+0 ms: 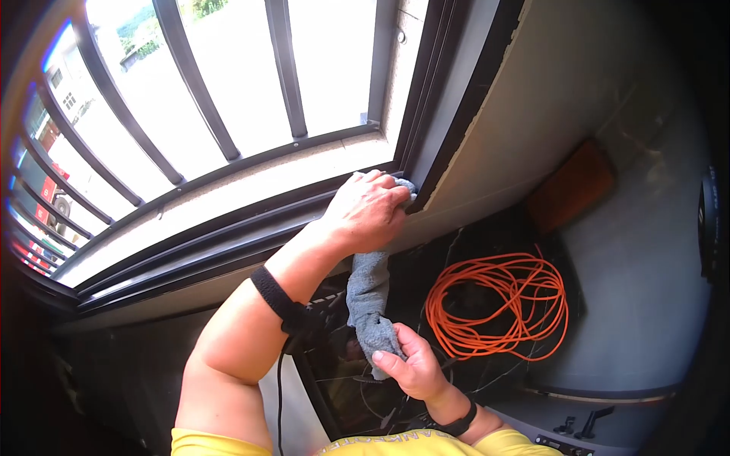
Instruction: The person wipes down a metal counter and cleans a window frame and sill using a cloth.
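Observation:
A long blue-grey cloth (369, 285) hangs down from the lower right corner of the window frame (220, 243). My left hand (369, 209) is closed over the cloth's upper end, pressing it into that corner, with a bit of cloth showing past the fingers. Lower down, my right hand (414, 368) pinches the bunched lower end of the same cloth between thumb and fingers. The stretch between my two hands looks loosely twisted.
Dark bars (281, 68) stand outside the window. On the dark marbled surface lies a coiled orange cable (498, 304). A brown block-like object (570, 186) is near the wall at the right. A thin black cord (280, 403) runs down beside my left arm.

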`<state>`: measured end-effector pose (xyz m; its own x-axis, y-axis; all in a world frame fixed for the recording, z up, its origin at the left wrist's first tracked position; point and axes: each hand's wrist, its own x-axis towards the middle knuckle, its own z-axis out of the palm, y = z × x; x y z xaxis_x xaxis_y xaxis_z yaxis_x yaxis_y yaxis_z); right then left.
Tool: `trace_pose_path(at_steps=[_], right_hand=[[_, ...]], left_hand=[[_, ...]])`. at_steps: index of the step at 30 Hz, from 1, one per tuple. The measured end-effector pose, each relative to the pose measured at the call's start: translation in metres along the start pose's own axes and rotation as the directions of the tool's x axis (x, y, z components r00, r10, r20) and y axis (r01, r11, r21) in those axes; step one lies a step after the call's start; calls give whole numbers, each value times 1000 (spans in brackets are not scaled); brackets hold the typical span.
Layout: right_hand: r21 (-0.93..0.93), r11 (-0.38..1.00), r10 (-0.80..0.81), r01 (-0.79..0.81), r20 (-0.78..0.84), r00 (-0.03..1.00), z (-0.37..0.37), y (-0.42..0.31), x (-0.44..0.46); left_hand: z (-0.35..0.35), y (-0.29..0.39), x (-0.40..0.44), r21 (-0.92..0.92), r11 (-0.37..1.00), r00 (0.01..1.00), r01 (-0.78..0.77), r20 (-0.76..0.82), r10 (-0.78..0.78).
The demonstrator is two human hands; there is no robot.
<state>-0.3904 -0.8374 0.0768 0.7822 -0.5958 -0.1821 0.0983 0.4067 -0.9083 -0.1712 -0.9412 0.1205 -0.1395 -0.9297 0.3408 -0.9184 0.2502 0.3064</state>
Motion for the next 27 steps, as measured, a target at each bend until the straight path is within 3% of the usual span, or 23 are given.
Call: trace_pose_path(at_steps=[2,4,6,7,8,17,21,25,27], right_hand=[[16,1000,12,-12,-5,1000,-3,1,-3],[-26,1000,-2,3,13,1000,-7,6,-3],[2,1000,5,-5,23,1000,-2,7,-2],[25,1000,8,-9,30,1000,2,9,-1],[27,1000,8,-9,39,999,6,9,2],[-29,999,37,-35,53,998,16,1,-2],[-61,998,-1,1,2,1000,9,3,-8],[-35,999,18,-16,54,998,16,1,-11],[-22,1000,15,-13,74,997,21,1,-11]], left_hand=[[-10,10,-8,238,971,995,5,91,-27],[1,10,-14,265,964,991,13,123,-47],[7,13,-19,32,990,990,137,-35,-136],[-3,18,-8,14,966,950,260,176,-258],[-8,25,0,7,951,926,309,224,-303],[0,12,-4,147,987,994,61,81,-73],[-16,-8,-30,111,993,999,42,27,-46],[-30,-17,-51,89,996,1000,17,14,-19],[-36,-16,-47,84,994,988,73,131,-83]])
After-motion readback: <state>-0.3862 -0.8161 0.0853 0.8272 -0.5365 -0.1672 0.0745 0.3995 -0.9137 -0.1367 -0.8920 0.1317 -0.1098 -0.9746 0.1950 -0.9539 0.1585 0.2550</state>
